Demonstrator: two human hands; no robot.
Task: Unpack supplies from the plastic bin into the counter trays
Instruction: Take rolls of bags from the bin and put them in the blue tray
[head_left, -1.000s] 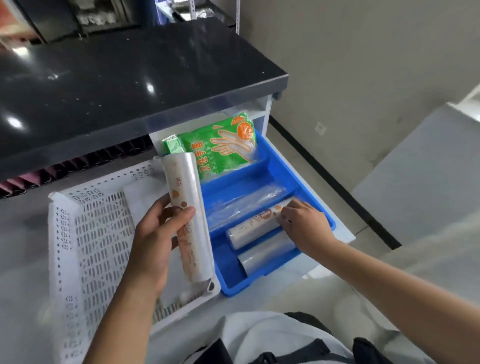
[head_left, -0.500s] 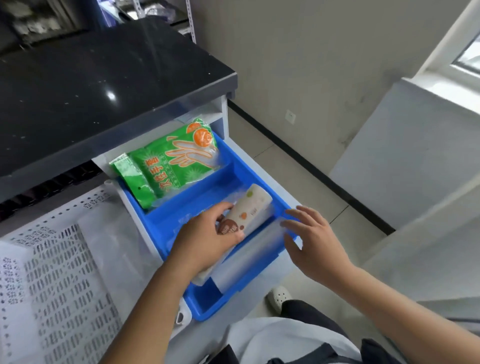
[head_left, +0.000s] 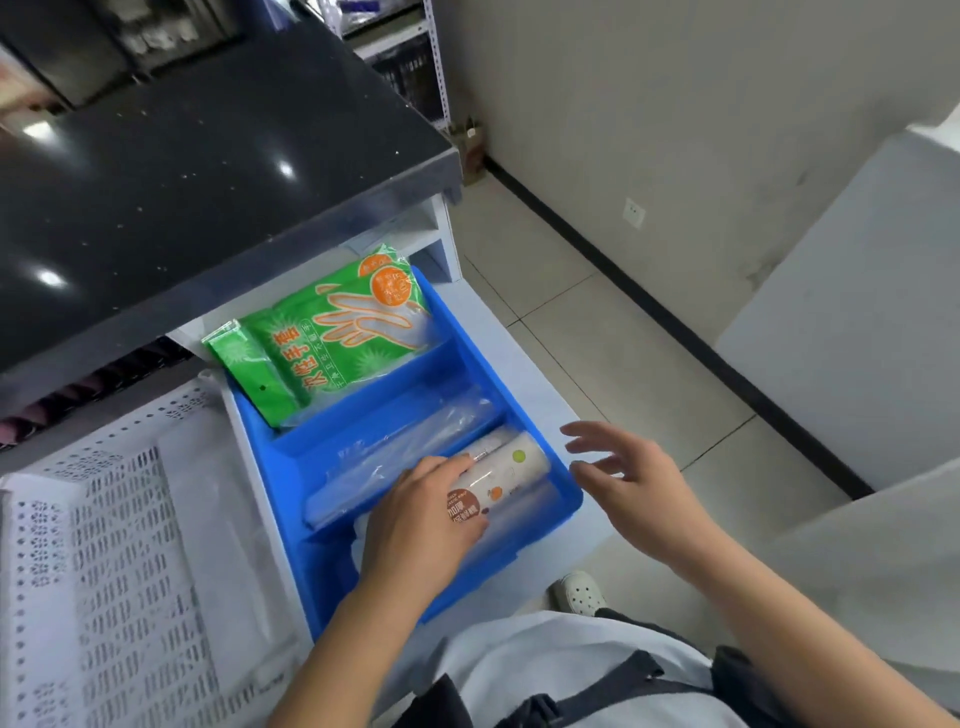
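A blue divided tray (head_left: 524, 374) sits on the pulled-out white shelf under the black counter. My left hand (head_left: 421, 525) presses a white roll of plastic bags (head_left: 501, 480) with orange and brown print into the tray's nearest compartment, on top of other rolls. Clear rolled bags (head_left: 405, 447) lie in the middle compartment. A green pack of disposable gloves (head_left: 332, 338) leans in the far compartment. My right hand (head_left: 634, 483) hovers just right of the tray's edge with fingers spread, holding nothing. The white perforated plastic bin (head_left: 119, 545) stands at the left.
The black countertop (head_left: 208, 171) overhangs the shelf at the top left. Tiled floor and a wall with a black skirting line lie to the right. A grey block (head_left: 857, 312) stands at the far right. My white shoe (head_left: 579, 592) shows below the shelf.
My left hand carried the printed roll from above the white bin into the blue tray's near compartment. My right hand let go of the rolls there and drew back to the right.
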